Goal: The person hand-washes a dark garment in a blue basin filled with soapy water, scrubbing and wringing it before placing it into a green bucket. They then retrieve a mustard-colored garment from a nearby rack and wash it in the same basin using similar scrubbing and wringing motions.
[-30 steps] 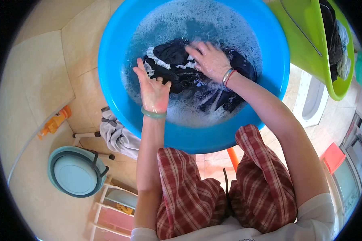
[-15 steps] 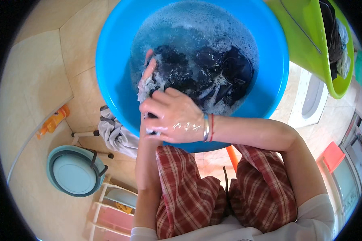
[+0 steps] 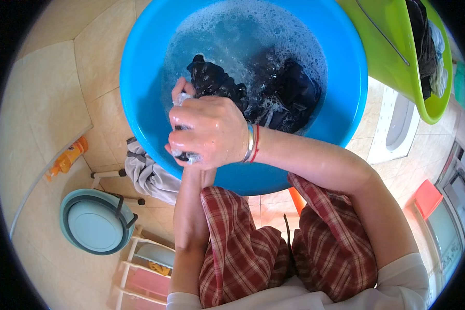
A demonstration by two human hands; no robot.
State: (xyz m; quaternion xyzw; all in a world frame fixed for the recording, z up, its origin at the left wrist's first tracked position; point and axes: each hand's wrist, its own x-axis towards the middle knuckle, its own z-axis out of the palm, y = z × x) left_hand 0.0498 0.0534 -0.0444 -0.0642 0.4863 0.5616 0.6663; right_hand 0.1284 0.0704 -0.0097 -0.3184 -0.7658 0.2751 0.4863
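A big blue basin (image 3: 346, 111) holds soapy water and dark wet clothes (image 3: 292, 95). Over its near left side, my right hand (image 3: 209, 129) is closed round a bunched black garment (image 3: 214, 77), with dark sudsy cloth showing between the fingers. My left hand (image 3: 181, 89) lies mostly hidden behind the right one; its curled fingertips press foamy cloth of the same garment. From there the garment trails down into the water. The right wrist wears a silver bangle and a red cord.
A green bucket (image 3: 398, 62) with clothes in it tilts at the right. Grey cloth (image 3: 150, 170) lies beside the basin. An orange bottle (image 3: 67, 159), a round grey-blue tub (image 3: 95, 225) and a rack (image 3: 144, 281) are at the left.
My right hand has shifted slightly up and left and closed tighter on the cloth. My left fingers have curled in from stretched out, and the black garment has risen partly out of the water.
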